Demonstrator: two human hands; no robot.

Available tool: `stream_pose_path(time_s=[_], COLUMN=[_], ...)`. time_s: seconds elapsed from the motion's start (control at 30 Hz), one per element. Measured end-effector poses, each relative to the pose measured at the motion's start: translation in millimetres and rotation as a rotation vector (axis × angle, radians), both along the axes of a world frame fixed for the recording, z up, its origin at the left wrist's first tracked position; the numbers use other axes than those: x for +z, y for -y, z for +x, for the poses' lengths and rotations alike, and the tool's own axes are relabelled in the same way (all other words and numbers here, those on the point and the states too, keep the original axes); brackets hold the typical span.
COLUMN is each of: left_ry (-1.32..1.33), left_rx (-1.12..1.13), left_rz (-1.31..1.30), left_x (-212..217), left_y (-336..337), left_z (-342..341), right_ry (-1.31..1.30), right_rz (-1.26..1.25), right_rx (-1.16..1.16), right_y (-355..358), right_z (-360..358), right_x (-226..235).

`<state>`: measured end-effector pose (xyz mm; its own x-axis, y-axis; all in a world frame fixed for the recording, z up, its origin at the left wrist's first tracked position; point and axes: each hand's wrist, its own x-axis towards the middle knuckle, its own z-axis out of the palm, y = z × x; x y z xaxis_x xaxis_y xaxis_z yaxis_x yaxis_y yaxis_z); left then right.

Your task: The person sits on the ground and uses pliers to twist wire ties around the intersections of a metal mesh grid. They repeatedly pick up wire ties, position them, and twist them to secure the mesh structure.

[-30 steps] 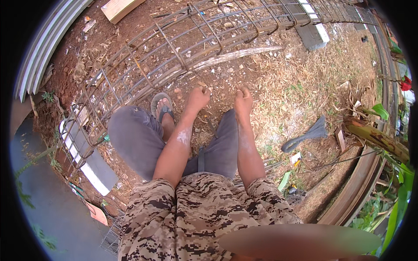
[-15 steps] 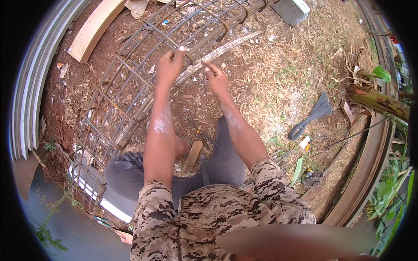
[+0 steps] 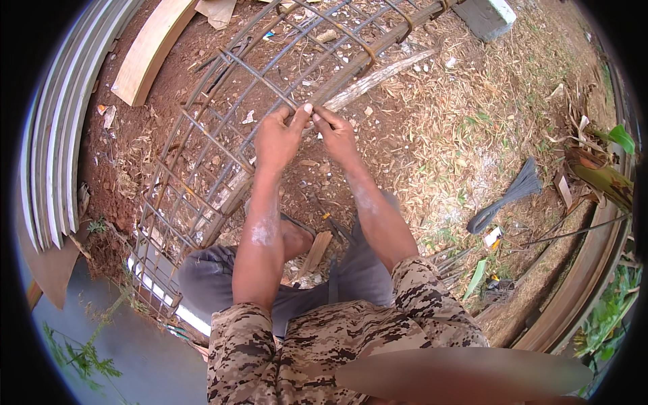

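Observation:
A long rebar cage (image 3: 226, 145) of rusty bars and square stirrups runs diagonally across the ground ahead of me. My left hand (image 3: 278, 140) is at its near long bar, beside a stirrup, thumb and fingers pinched together. Close against it on the right, my right hand (image 3: 339, 140) also pinches, its fingertips by the same bar. The two hands nearly meet at the thumbs. Whatever lies between the fingertips is too small to make out. On the ground between my legs lies a dark hand tool (image 3: 335, 226) with a yellow mark, partly hidden.
A bundle of dark tie wire (image 3: 509, 196) lies to the right. Beyond the cage are a wooden plank (image 3: 152, 50) and a concrete block (image 3: 487, 19). Corrugated sheets (image 3: 57, 142) stack at the left. A wood scrap (image 3: 315, 252) lies by my foot; long boards (image 3: 577, 287) edge the right.
My hands, apart before, have come together at the near bar; the right moved in beside the left. The whole view has shifted slightly, with the cage appearing lower and farther right.

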<state>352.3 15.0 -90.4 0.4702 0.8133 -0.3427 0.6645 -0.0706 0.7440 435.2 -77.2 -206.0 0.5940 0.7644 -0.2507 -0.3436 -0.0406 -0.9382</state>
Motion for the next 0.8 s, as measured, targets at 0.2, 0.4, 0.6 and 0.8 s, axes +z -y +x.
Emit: stream_pose_path(time_s=[0.2,0.4,0.6,0.8], left_ry=[0.368,0.186,0.258,0.198], left_rx=[0.158,0.043,0.001,-0.268], left_rz=[0.147,0.496,0.529,0.783], left_x=[6,6,11,15], left_y=[6,-6,-8,20], left_z=[-9,-3,-3,-9], right_ry=[0.032,0.179,0.351,0.091], right_rz=[-0.003,-0.047,-0.158,-0.134], right_rx=[0.049,0.165,0.335,0.357], right_y=[3,0,8,11], right_z=[7,24,34,47], right_x=[5,15,34,49])
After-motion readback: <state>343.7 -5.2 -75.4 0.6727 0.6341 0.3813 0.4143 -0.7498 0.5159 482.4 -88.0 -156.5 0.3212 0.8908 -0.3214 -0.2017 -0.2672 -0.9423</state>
